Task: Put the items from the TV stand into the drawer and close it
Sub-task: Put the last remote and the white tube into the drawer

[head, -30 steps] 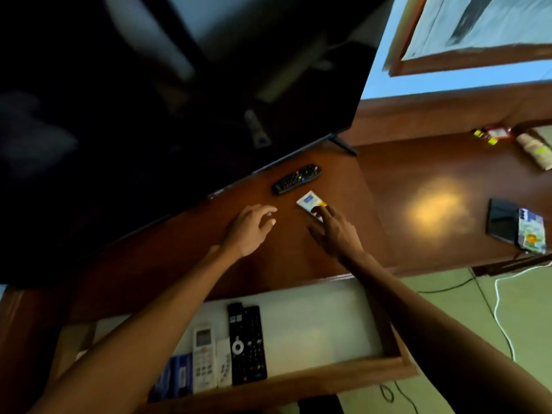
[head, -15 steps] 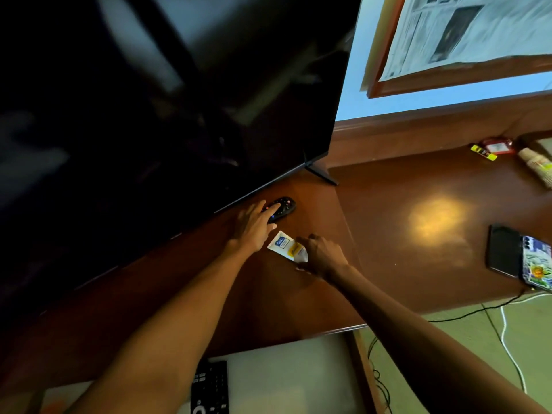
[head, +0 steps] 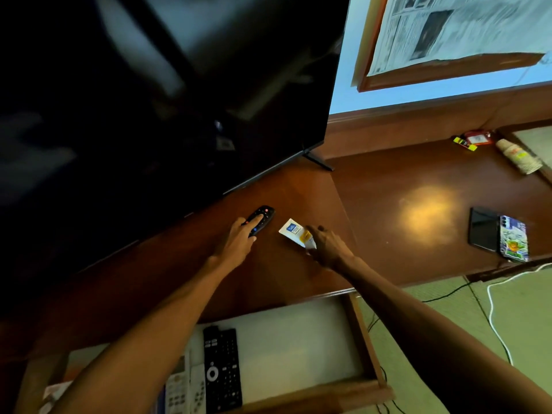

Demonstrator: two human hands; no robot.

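A small black remote (head: pixel 265 213) lies on the brown TV stand (head: pixel 277 273) just below the TV's lower edge. My left hand (head: pixel 237 243) rests on its near end with fingers curled over it. To its right lies a white tube with a blue label and yellow end (head: pixel 291 229); my right hand (head: pixel 327 246) grips its yellow end with the fingertips. Both items still touch the wood. Below, the drawer (head: pixel 363 339) stands open, holding a long black remote (head: pixel 222 369) and white remotes (head: pixel 185 389), partly hidden by my left forearm.
The big dark TV (head: pixel 179 100) overhangs the stand at left, its foot (head: pixel 318 161) behind the items. On the adjoining desk lie two phones (head: pixel 482 228), a stack of paper cups (head: pixel 518 156) and a red item (head: pixel 476 138). Cables (head: pixel 493 318) trail over the floor.
My left hand reached forward from the bare wood onto the small remote and closed over it. My right hand stayed on the tube. The view shifted, bringing the drawer back into sight.
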